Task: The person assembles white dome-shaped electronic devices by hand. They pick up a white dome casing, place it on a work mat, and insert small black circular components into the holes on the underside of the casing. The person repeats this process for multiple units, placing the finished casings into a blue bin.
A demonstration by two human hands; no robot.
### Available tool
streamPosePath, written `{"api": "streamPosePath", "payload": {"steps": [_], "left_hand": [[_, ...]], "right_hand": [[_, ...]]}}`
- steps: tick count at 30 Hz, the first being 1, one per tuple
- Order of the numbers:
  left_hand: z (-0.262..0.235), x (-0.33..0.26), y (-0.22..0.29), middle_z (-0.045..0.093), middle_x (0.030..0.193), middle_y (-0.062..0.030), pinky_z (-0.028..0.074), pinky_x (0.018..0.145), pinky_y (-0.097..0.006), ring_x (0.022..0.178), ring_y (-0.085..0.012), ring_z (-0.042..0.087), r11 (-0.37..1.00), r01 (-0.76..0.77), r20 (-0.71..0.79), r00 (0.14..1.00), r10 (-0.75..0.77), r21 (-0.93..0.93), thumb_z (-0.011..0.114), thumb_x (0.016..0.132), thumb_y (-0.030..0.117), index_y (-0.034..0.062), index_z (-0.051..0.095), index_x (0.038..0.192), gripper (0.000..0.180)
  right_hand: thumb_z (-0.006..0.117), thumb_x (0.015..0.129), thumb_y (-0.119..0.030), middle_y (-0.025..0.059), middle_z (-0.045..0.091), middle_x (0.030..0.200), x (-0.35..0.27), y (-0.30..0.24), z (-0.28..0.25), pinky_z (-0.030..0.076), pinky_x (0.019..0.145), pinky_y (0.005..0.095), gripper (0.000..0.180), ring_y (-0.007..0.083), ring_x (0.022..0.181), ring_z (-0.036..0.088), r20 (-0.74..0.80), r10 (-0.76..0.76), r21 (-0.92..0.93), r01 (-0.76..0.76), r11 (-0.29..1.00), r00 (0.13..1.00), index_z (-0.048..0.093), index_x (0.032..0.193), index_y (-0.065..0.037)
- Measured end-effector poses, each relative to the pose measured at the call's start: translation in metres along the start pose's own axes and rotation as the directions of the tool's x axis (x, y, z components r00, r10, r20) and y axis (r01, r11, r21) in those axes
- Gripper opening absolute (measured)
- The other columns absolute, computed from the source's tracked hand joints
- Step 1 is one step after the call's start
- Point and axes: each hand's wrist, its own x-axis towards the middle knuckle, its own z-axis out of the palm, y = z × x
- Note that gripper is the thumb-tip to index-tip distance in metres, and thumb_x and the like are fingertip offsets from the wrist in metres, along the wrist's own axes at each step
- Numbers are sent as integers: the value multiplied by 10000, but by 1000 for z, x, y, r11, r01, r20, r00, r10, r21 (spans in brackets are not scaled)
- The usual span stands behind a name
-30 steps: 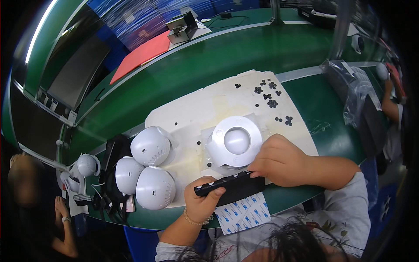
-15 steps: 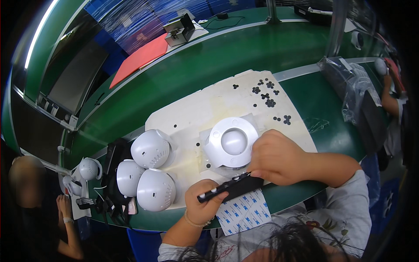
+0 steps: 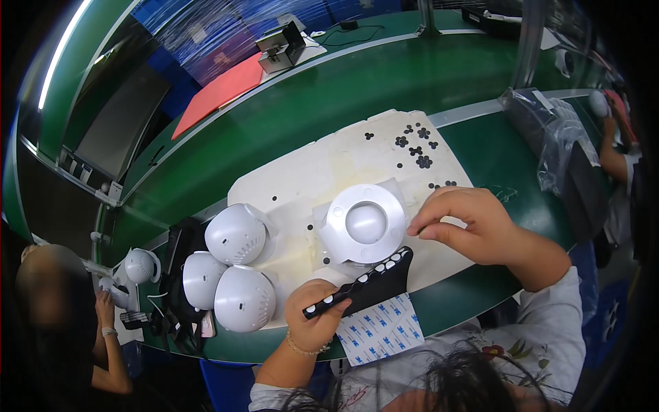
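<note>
My left hand grips a folded black sheet of rubber pads, with a row of white round spots along its upper edge. My right hand is raised just right of a white round housing, its thumb and forefinger pinched on a tiny dark piece, probably a round pad. The housing lies ring side up, with a domed white centre. Beneath the black sheet, a white backing sheet with blue print sticks out at the table's near edge.
Three white rounded housings stand together at the left of a pale cardboard sheet. Several black round pads lie at its far right. Black cables and adapters sit left. Plastic-wrapped items lie right. Co-workers' hands show at both sides.
My right hand has lifted off the black sheet and moved right and up, pinching a small piece. The sheet's right end now shows its row of white spots.
</note>
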Motion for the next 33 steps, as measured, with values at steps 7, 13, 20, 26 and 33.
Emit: {"api": "streamPosePath", "payload": {"steps": [7, 13, 20, 26, 33], "left_hand": [[2, 3, -8, 576, 661, -140, 441, 542, -290, 575, -232, 561, 996, -85, -17, 996, 85, -27, 700, 646, -10, -25, 555, 750, 180], [-1, 1, -11, 580, 689, -142, 450, 551, -298, 584, -227, 563, 989, -140, 7, 990, 139, 39, 704, 625, -50, -16, 525, 831, 275], [4, 4, -4, 577, 676, -138, 435, 518, -296, 557, -228, 554, 988, -149, 54, 988, 147, 43, 690, 610, -73, -8, 529, 825, 277], [7, 3, 0, 579, 675, -128, 426, 539, -314, 585, -246, 551, 997, -55, 51, 997, 53, 51, 685, 603, -51, -1, 583, 764, 197], [10, 11, -3, 469, 1226, -189, 327, 870, -416, 1149, -342, 400, 859, -304, 87, 952, 294, 413, 672, 582, 56, 81, 620, 813, 237]], "right_hand": [[651, 718, -78, 43, 596, 984, 4, 13, 5, 431, 756, 301, 255, 201, 911, 543, 36, -316, -133, 318, 939, 948, 603, 968, -91], [625, 733, -50, 31, 574, 887, 3, 8, 11, 405, 754, 319, 270, 221, 851, 520, 203, -307, -312, 359, 880, 930, 575, 998, -73], [601, 714, 9, 93, 565, 935, 1, 11, 31, 424, 764, 351, 441, 260, 867, 537, -141, -419, -25, 420, 907, 897, 480, 1133, -56], [587, 709, 16, 88, 537, 987, 0, 10, 42, 442, 686, 327, 418, 247, 821, 553, 198, -649, -117, 675, 729, 735, 509, 1116, -38], [481, 756, 74, 116, 460, 1020, 17, 28, 30, 429, 692, 273, 464, 158, 762, 503, -199, -395, 64, 414, 908, 897, 414, 1200, -45]]}}
